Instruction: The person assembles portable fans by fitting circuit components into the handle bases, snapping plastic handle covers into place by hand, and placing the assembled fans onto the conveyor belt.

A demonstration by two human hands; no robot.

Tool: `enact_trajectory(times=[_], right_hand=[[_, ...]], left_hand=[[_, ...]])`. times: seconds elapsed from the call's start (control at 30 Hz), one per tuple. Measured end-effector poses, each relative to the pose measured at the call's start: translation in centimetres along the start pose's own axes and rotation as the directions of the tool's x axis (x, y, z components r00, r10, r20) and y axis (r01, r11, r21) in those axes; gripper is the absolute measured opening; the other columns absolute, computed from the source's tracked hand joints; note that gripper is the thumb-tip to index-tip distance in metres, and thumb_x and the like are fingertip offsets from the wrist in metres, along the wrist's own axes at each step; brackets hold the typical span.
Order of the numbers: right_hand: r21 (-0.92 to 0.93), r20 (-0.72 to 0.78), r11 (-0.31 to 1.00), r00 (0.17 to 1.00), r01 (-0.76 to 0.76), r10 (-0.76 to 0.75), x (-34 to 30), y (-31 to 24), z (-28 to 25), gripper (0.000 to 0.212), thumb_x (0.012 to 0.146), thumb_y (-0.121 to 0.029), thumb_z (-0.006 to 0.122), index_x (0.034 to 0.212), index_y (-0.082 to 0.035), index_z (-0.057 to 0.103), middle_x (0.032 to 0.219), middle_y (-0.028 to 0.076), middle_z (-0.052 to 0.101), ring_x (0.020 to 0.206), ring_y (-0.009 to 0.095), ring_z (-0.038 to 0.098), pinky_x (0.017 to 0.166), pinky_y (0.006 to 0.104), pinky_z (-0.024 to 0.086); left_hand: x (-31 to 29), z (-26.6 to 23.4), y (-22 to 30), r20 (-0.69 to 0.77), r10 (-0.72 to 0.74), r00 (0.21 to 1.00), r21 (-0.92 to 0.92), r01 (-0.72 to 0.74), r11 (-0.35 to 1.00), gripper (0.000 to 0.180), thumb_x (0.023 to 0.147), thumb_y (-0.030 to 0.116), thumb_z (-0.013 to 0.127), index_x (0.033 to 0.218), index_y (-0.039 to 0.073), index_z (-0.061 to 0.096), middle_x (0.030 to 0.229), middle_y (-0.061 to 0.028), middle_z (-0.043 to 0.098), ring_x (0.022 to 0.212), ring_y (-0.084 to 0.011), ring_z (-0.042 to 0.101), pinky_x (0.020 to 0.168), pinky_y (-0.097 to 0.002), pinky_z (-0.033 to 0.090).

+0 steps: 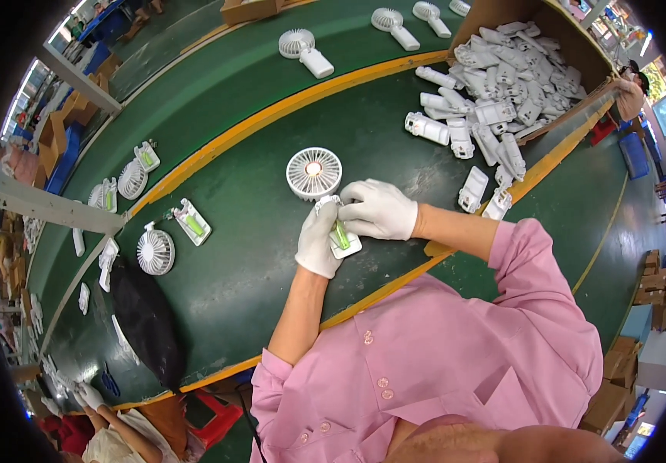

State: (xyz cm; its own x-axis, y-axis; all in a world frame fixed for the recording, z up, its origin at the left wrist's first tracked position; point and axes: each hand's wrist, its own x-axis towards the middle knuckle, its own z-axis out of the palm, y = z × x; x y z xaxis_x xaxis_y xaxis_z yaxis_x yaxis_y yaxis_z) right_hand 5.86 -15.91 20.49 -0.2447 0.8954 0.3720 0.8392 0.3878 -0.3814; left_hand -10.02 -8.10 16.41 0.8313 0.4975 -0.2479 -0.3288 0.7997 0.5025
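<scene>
Before me on the green bench lies a small white handheld fan, its round slatted head [313, 174] facing up. The handle is uncovered, and a green battery cell [340, 236] shows in its white shell. My left hand [319, 243], in a white glove, is closed round the handle from the left, the thumb along it. From the right, my gloved right hand [381, 210] has its fingers bent and pressed together on the handle just below the fan head. What lies under those fingertips is hidden.
An overturned carton [600, 112] spills many white handle shells [495, 113] at the far right. Another fan head [155, 251] with an uncovered handle [192, 222] and a black bag [146, 320] lie left. Finished-looking fans [298, 45] stand beyond the yellow edge [271, 102]. Another person's gloved hands [89, 396] work lower left.
</scene>
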Motion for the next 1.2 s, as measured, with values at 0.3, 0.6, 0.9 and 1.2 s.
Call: enact_trajectory(times=[0.3,0.6,0.9,1.2], right_hand=[[-0.640,-0.117,0.541,0.764,-0.546,0.634,-2.0,10.2,-9.1,0.023,0.081,-0.027,0.063,0.097,-0.011,0.065,0.093,0.013,0.065,0.088,0.033,0.062,0.077,0.0413,0.050],[-0.609,-0.212,0.534,0.769,-0.587,0.604,-2.0,12.3,-9.4,0.031,0.077,-0.027,0.067,0.105,-0.013,0.066,0.100,0.012,0.066,0.096,0.030,0.063,0.081,0.0407,0.051],[-0.340,-0.118,0.739,0.805,-0.582,0.581,1.7,6.2,-6.5,0.023,0.078,-0.029,0.067,0.081,-0.006,0.063,0.081,0.014,0.067,0.080,0.032,0.065,0.069,0.0393,0.051],[0.595,0.375,0.365,0.649,-0.716,0.662,1.0,-0.2,-0.6,0.038,0.084,-0.032,0.060,0.099,0.003,0.059,0.083,0.011,0.066,0.075,0.020,0.065,0.065,0.0311,0.050]], left_hand=[[-0.2,0.7,0.5,-0.006,-0.018,1.000,-0.010,0.018,1.000,0.029,0.095,0.021,0.054,0.113,-0.001,0.050,0.104,-0.0169,0.061,0.082,-0.0225,0.065,0.069,-0.0374,0.059],[-0.7,2.1,0.5,-0.162,0.036,0.986,0.081,-0.023,0.996,0.020,0.095,0.023,0.050,0.099,0.004,0.053,0.080,-0.0098,0.061,0.057,-0.0177,0.061,0.048,-0.0319,0.053],[-0.4,2.3,0.4,-0.238,0.055,0.970,0.123,-0.026,0.992,0.024,0.098,0.031,0.049,0.101,0.008,0.052,0.073,-0.0065,0.058,0.053,-0.0165,0.058,0.043,-0.0308,0.049],[0.0,1.3,0.2,-0.116,0.089,0.989,0.029,-0.086,0.996,0.029,0.096,0.026,0.049,0.108,0.000,0.053,0.089,-0.0130,0.063,0.067,-0.0198,0.064,0.059,-0.0322,0.055]])
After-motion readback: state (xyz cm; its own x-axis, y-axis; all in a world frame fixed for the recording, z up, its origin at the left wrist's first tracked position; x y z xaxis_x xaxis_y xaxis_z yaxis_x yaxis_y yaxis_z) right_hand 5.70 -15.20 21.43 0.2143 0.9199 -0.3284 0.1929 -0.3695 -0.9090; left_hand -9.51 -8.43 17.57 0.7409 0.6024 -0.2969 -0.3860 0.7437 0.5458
